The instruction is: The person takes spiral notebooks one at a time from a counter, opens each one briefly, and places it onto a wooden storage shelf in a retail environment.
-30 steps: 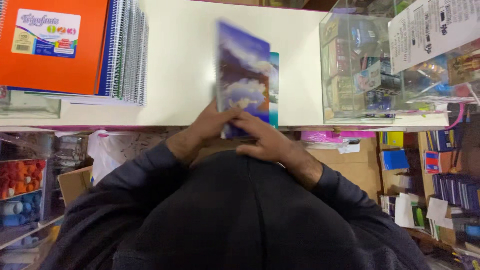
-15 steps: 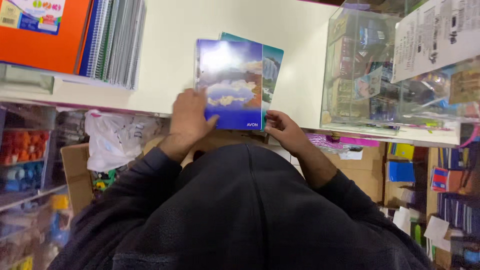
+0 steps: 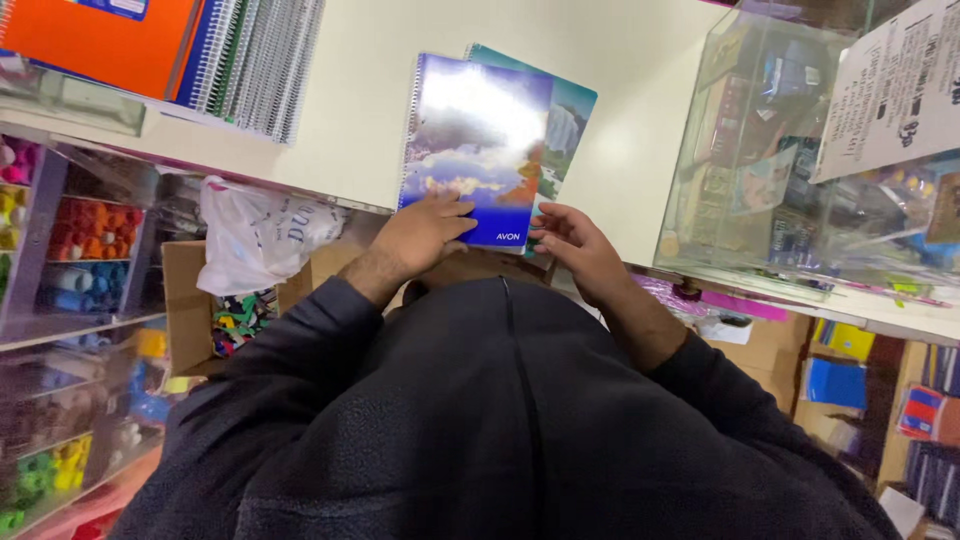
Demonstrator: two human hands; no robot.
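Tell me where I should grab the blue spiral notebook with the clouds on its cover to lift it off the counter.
Probably by its near bottom edge, coming from your side. The blue spiral notebook lies flat on the white counter, its lower edge at the counter's front lip, so fingers can slip under there. Your left hand already rests on that edge. Avoid the wire spiral down the left side.

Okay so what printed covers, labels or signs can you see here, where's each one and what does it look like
Blue notebook: counter centre, under the left hand, glossy cloud-and-sky cover.
Teal notebook: beneath it, waterfall picture, near the right hand.
Paper sign: on the clear case, white with black print.
Orange notebook: top left, small label.
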